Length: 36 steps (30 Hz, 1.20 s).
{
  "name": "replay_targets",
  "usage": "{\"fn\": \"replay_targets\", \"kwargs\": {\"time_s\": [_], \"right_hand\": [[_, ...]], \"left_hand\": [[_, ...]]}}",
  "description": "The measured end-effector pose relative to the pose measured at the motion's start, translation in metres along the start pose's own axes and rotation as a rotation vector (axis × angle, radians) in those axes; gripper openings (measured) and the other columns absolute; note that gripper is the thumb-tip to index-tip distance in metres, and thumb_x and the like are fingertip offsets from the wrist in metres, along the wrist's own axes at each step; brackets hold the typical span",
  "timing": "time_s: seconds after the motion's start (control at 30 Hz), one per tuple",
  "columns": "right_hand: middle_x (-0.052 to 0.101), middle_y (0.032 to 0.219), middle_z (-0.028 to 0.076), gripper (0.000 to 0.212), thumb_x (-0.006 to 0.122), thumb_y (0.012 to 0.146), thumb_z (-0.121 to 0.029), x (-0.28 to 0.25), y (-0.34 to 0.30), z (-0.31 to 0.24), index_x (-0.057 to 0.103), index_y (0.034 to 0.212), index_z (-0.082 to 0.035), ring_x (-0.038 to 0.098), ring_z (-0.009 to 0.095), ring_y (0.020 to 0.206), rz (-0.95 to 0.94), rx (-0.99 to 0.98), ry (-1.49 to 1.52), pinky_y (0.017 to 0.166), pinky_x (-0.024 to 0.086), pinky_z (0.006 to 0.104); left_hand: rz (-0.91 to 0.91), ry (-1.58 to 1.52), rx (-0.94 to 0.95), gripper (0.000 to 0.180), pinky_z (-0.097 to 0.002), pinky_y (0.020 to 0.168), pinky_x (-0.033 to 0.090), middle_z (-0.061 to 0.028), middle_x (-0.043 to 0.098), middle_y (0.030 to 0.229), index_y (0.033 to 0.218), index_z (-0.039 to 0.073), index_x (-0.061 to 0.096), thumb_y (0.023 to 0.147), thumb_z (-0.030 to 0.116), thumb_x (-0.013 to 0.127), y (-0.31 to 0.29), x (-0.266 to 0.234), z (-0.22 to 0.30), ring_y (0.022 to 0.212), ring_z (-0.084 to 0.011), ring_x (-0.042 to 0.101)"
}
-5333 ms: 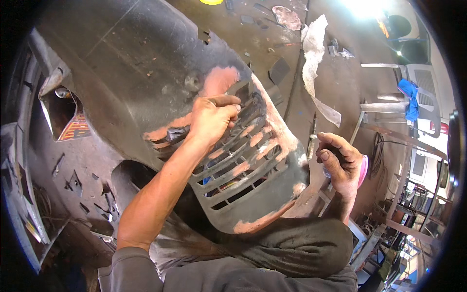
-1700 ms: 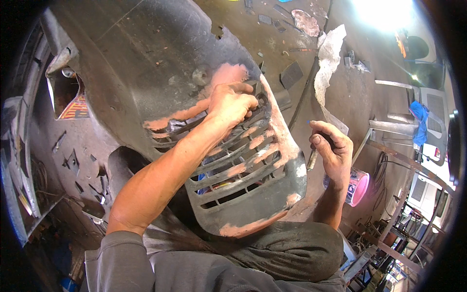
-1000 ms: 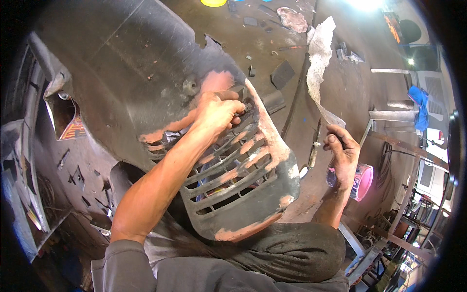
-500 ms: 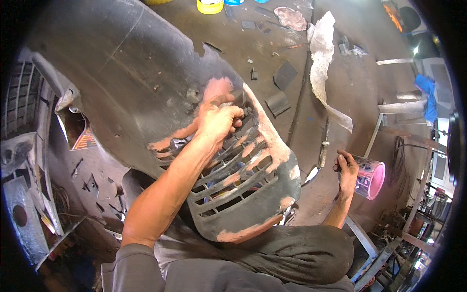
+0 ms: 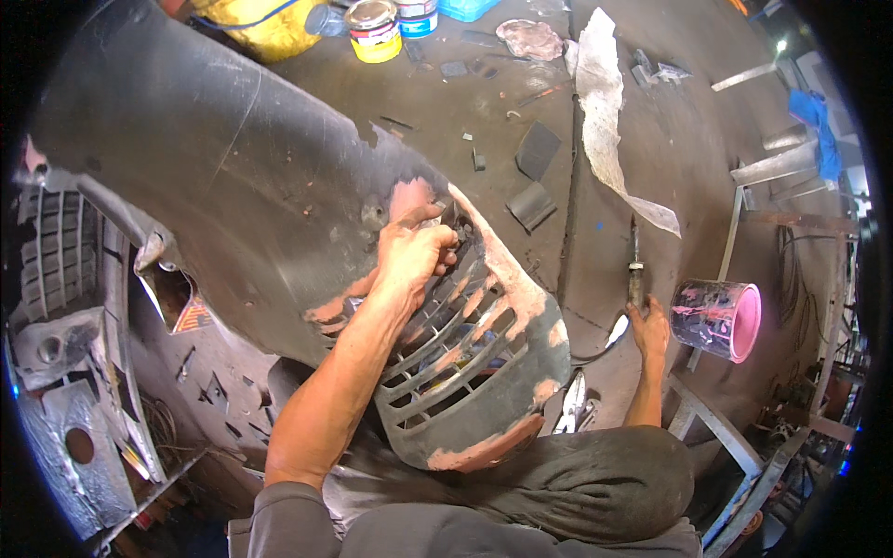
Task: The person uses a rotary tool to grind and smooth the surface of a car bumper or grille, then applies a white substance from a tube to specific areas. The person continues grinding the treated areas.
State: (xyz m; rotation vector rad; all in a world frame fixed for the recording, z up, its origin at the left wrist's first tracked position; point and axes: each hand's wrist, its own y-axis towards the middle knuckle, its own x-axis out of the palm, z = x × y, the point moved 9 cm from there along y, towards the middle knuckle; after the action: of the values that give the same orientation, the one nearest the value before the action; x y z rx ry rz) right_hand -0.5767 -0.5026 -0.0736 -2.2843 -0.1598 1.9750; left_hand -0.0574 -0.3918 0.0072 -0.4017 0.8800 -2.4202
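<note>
A dark plastic bumper point(image 5: 279, 200) with grille slots and patches of pinkish filler lies across my lap. My left hand point(image 5: 411, 251) is closed on it just above the slots, fingers curled at the filler patch; its fingertips are partly hidden. On the right, my right hand point(image 5: 650, 325) has its fingers round the lower end of a slim tool point(image 5: 635, 270) with a narrow shaft, a pale collar and a dark handle. What kind of tool it is, I cannot tell. Close by that hand is a small white-ended piece point(image 5: 617, 329).
A pink-rimmed, paint-smeared bucket point(image 5: 707, 318) lies on its side beyond my right hand. A torn whitish strip point(image 5: 600, 102) and dark plastic scraps point(image 5: 538, 151) are on the floor. Tins point(image 5: 374, 33) and a yellow bucket point(image 5: 270, 28) stand at the far side. Metal frame bars point(image 5: 716, 423) rise at right.
My right hand has moved from beside the bucket onto the slim tool and closed on its handle. The left hand keeps its place on the bumper. The whole view has shifted a little.
</note>
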Motion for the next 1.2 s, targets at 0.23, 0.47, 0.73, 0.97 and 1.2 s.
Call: {"fn": "replay_targets", "kwargs": {"time_s": [0.23, 0.47, 0.73, 0.97, 1.2], "right_hand": [[0.068, 0.120, 0.025, 0.053, 0.074, 0.089, -0.036, 0.012, 0.005, -0.008, 0.061, 0.129, -0.004, 0.066, 0.045, 0.109, 0.021, -0.002, -0.033, 0.091, 0.052, 0.0513], [0.072, 0.104, 0.027, 0.045, 0.072, 0.088, -0.031, 0.019, 0.009, -0.008, 0.064, 0.123, -0.004, 0.069, 0.048, 0.098, 0.004, 0.047, 0.104, 0.086, 0.054, 0.0531], [0.073, 0.105, 0.026, 0.045, 0.073, 0.086, -0.031, 0.010, 0.006, -0.011, 0.065, 0.120, -0.004, 0.069, 0.046, 0.099, -0.036, 0.073, 0.128, 0.086, 0.054, 0.0527], [0.073, 0.104, 0.025, 0.043, 0.073, 0.085, -0.031, 0.011, 0.006, -0.009, 0.066, 0.118, -0.004, 0.070, 0.045, 0.099, -0.051, 0.093, 0.170, 0.085, 0.054, 0.0522], [0.074, 0.097, 0.023, 0.037, 0.072, 0.085, -0.027, 0.004, -0.004, 0.005, 0.067, 0.112, -0.002, 0.071, 0.038, 0.090, 0.003, 0.167, 0.360, 0.082, 0.054, 0.0443]], "left_hand": [[0.068, 0.008, -0.018, 0.060, -0.0286, 0.057, 0.049, -0.0094, 0.069, 0.087, 0.140, -0.003, 0.052, 0.083, 0.001, 0.067, -0.002, 0.001, 0.000, 0.066, -0.0157, 0.064], [0.109, -0.047, -0.011, 0.062, -0.0269, 0.054, 0.050, -0.0123, 0.069, 0.088, 0.139, -0.007, 0.049, 0.080, 0.001, 0.068, 0.000, -0.003, -0.003, 0.065, -0.0165, 0.066], [0.051, 0.067, -0.022, 0.053, -0.0271, 0.055, 0.051, -0.0115, 0.072, 0.093, 0.134, -0.005, 0.055, 0.086, 0.009, 0.070, -0.004, 0.003, 0.008, 0.064, -0.0166, 0.067], [0.076, 0.075, 0.020, 0.065, -0.0270, 0.052, 0.049, -0.0133, 0.071, 0.090, 0.140, -0.009, 0.047, 0.081, 0.002, 0.072, -0.005, 0.002, 0.010, 0.063, -0.0169, 0.067], [0.062, 0.023, 0.005, 0.073, -0.0283, 0.052, 0.049, -0.0121, 0.069, 0.087, 0.145, -0.009, 0.041, 0.079, 0.000, 0.072, -0.003, 0.003, 0.005, 0.062, -0.0166, 0.065]]}}
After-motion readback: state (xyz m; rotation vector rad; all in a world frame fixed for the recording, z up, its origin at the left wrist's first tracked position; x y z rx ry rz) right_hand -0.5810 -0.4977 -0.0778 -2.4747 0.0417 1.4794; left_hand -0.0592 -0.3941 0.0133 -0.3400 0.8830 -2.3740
